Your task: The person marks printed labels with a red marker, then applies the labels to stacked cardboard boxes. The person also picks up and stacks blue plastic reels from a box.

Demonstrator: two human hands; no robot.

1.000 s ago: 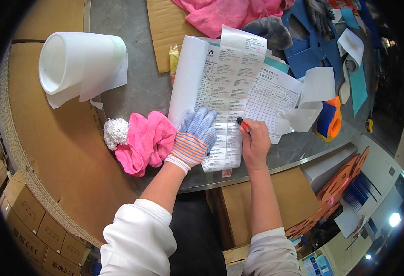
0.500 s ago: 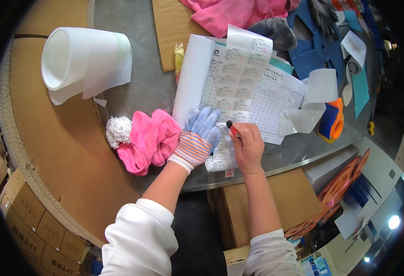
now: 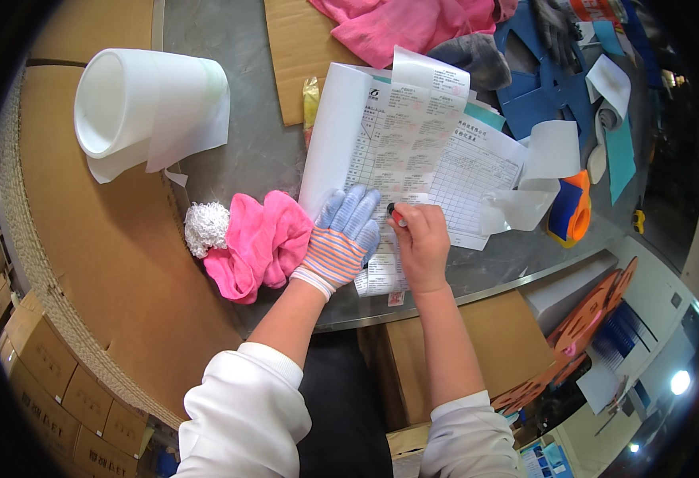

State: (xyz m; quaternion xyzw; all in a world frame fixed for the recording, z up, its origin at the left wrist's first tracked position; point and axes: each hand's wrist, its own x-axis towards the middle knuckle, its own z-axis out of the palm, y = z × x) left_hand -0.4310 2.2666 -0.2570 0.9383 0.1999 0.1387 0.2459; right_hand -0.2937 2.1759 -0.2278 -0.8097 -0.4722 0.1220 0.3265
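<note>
My left hand (image 3: 340,241), in a blue-grey glove with orange stripes, lies flat with its fingers stretched over a strip of printed labels (image 3: 408,137). The strip runs lengthwise over a printed form sheet (image 3: 363,151), and faint red marks show on several labels. In my bare right hand (image 3: 424,245) a small red-and-black stamp (image 3: 396,213) is pinched between thumb and fingers, just right of the left fingertips. Its black end is over the strip; whether it touches the paper I cannot tell. A second form (image 3: 473,179) lies to the right, partly covered.
Left of my gloved hand are a pink cloth (image 3: 263,247) and white netting (image 3: 206,227). A white roll (image 3: 154,103) stands on cardboard at the left. Rightward lie curled backing paper (image 3: 552,151), an orange-and-blue tape dispenser (image 3: 572,211) and a blue plastic part (image 3: 536,84).
My right hand has shifted slightly left and up along the label strip with the stamp, which has tilted a little. My left hand stays in place.
</note>
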